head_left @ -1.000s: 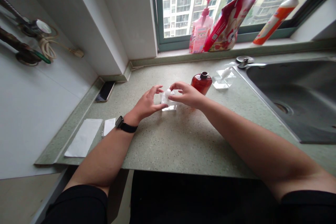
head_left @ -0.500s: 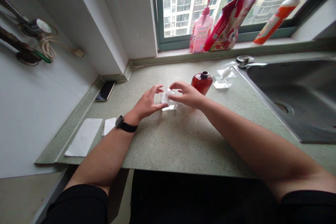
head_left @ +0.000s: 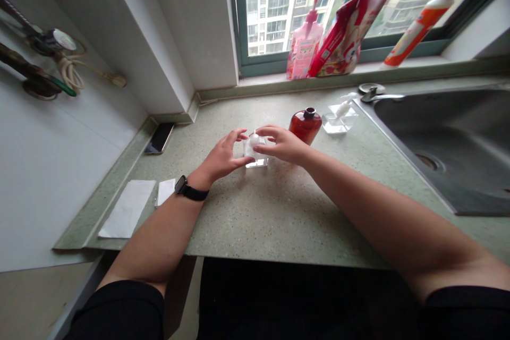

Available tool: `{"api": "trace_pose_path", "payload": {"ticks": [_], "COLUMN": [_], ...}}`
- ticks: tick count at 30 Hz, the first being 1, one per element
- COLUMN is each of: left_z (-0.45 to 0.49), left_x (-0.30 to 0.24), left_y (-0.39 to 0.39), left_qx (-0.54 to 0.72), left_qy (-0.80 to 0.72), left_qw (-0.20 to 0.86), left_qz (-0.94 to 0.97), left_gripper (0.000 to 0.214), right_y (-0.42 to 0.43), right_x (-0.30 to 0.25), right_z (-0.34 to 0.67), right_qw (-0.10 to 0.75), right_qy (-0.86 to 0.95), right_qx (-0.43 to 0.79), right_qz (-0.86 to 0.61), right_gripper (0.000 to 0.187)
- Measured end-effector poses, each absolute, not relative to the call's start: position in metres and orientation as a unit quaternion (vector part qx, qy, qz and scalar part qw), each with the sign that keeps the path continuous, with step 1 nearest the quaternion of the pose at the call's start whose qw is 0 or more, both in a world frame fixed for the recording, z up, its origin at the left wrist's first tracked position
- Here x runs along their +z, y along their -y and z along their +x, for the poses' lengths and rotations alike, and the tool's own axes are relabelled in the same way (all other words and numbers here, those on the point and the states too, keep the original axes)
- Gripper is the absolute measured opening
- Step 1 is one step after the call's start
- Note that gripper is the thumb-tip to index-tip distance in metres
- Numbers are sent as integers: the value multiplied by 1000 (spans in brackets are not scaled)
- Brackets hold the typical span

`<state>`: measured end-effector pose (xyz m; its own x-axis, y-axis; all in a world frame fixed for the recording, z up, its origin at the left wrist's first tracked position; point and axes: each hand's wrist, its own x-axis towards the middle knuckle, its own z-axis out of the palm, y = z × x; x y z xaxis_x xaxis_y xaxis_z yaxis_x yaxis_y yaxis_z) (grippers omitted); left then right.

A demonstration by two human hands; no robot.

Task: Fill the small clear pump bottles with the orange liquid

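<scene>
A small clear square bottle with a white top (head_left: pixel 255 151) stands on the speckled green countertop (head_left: pixel 279 212) between my hands. My left hand (head_left: pixel 222 151) curves around its left side, with the thumb near its base. My right hand (head_left: pixel 281 143) reaches over from the right, its fingertips on the bottle's upper part. Fingers hide part of the bottle. Just beyond my right hand stands a dark red bottle (head_left: pixel 305 126) with an open neck. Farther right, a similar clear container with a white pump (head_left: pixel 339 118) rests on the counter.
A sink (head_left: pixel 442 149) with a tap (head_left: pixel 374 94) lies to the right. A phone (head_left: pixel 160 138) and white paper sheets (head_left: pixel 127 209) lie at the left. Pink pump bottle (head_left: pixel 305 42), red pouch (head_left: pixel 346 26) and orange-white tube (head_left: pixel 422 24) stand on the windowsill.
The view has shifted very slightly. My hands and the clear bottle stay almost in the same place, with the bottle's white top a little higher.
</scene>
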<state>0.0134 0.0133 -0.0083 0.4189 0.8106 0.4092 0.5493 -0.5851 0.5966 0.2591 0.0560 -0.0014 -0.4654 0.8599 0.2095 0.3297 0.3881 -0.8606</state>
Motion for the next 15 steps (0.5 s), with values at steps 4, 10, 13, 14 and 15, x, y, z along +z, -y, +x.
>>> {"api": "trace_pose_path", "payload": {"ticks": [4, 10, 13, 14, 15], "left_z": [14, 14, 14, 14, 14], "left_x": [-8, -8, -7, -7, -7], "left_y": [-13, -13, -13, -13, -13], "left_qx": [348, 347, 346, 345, 345], "left_qy": [-410, -418, -416, -415, -415], "left_qw": [193, 194, 198, 198, 198], "left_qz": [820, 817, 818, 818, 818], "left_gripper": [79, 80, 81, 81, 81], "right_y": [-55, -57, -57, -57, -57], "right_x": [-3, -3, -2, -2, -1], "right_z": [258, 259, 259, 259, 259], "right_qw": [330, 345, 338, 335, 332], "right_qy": [769, 759, 763, 766, 770], "right_qx": [403, 380, 389, 393, 396], "right_qz": [-371, -400, -390, -382, -374], "right_gripper": [44, 38, 41, 41, 41]}}
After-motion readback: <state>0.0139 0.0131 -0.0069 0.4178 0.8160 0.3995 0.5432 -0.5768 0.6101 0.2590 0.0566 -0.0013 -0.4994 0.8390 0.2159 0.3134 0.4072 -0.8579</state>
